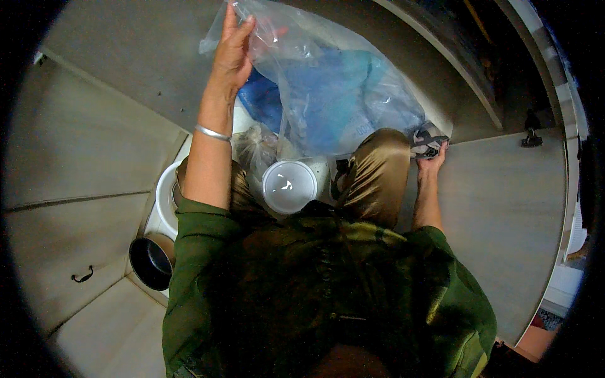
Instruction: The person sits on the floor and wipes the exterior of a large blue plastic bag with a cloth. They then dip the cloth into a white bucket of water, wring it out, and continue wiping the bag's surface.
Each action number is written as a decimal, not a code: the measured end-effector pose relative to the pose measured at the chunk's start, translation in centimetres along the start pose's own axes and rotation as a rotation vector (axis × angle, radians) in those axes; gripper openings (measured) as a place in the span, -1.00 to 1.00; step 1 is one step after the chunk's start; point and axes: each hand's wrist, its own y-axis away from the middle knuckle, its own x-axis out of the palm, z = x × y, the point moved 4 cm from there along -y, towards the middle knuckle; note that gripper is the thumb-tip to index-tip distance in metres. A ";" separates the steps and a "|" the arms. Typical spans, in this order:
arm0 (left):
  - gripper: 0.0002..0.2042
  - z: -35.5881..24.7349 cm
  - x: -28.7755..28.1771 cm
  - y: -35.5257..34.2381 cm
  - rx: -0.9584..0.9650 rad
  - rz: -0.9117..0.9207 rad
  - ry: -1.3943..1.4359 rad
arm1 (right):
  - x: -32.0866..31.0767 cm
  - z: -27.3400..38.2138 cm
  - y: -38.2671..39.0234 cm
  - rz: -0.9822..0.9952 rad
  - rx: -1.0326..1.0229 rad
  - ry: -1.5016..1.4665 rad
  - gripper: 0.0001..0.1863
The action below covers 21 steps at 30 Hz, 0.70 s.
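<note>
A large clear plastic bag spreads across the far middle, with blue bundled stuff showing through it. My left hand is raised at the far left of the bag, its fingers closed on the bag's edge. My right hand, beyond my right knee, is closed around a crumpled grey, black and white cloth. The cloth lies against the bag's right end. Part of the left hand's fingertips is blurred against the plastic.
Between my knees stands a round white lidded tub. A knotted clear bag lies behind it. To my left are a white basin and a dark pot. Grey cabinet doors stand on both sides, with a shelf edge above right.
</note>
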 end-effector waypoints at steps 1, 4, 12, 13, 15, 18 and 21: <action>-0.39 0.0 -0.1 0.0 -0.018 0.012 0.026 | -0.6 0.1 -0.3 -0.010 0.005 -0.024 -0.45; -0.41 0.0 -0.5 -0.2 -0.044 0.035 0.082 | -1.7 0.7 -1.8 0.042 0.002 0.033 -0.51; -0.41 -0.6 -2.6 -0.9 0.009 0.019 0.096 | 3.7 1.1 0.6 0.063 -0.073 0.162 -0.54; -0.40 -0.6 -3.1 -1.0 0.011 0.035 0.100 | 5.5 1.5 1.8 0.073 -0.078 0.162 -0.54; -0.39 -0.8 -4.0 -1.0 0.025 0.010 0.069 | 8.8 3.1 3.5 0.156 -0.094 0.128 -0.59; -0.39 -1.0 -4.1 -0.9 0.051 -0.098 -0.056 | 10.6 6.7 0.4 0.273 -0.224 0.112 -0.69; -0.43 -1.6 -3.7 -0.8 0.111 -0.161 -0.404 | 11.7 10.1 -1.5 0.271 -0.480 0.401 -0.65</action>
